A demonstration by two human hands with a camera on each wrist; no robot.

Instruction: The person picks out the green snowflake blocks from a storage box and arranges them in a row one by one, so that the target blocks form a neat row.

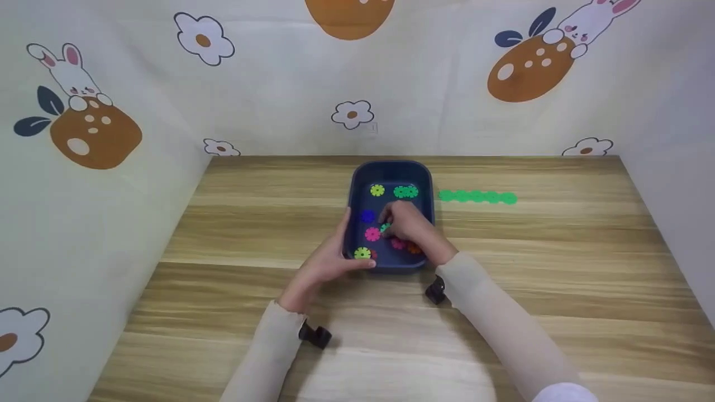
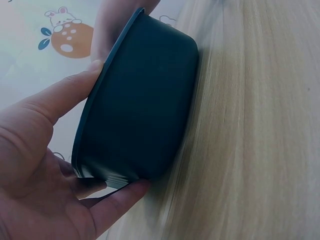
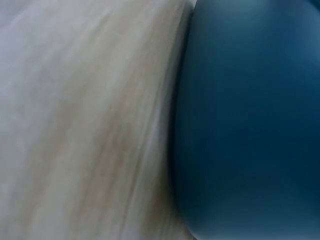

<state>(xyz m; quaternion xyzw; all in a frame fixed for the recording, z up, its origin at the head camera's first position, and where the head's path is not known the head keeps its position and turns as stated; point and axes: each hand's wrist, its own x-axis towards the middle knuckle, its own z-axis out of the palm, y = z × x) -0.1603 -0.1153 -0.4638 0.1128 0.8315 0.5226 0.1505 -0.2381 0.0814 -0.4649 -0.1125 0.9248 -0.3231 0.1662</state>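
A dark blue plastic tray (image 1: 429, 184) stands on the table, holding several small snowflake discs. My left hand (image 1: 329, 258) grips its near left corner, thumb over the rim and fingers along the outer side. The left wrist view shows that hand (image 2: 45, 150) against the tray wall (image 2: 145, 95). Reaching in over the tray's right side, my right hand (image 1: 408, 222) pinches a green snowflake disc (image 1: 385, 228), partly hidden by the fingers. Beside it lie a pink disc (image 1: 372, 234) and a blue disc (image 1: 367, 216). In the right wrist view the tray's outer wall (image 3: 250, 125) hides the hand.
A row of joined green discs (image 1: 477, 196) lies on the wooden table (image 1: 558, 268), right of the tray. Inside the tray are also yellow-green discs (image 1: 377, 190), overlapping green discs (image 1: 405, 192) and an orange disc (image 1: 414, 248). A patterned cloth (image 1: 279, 89) hangs behind.
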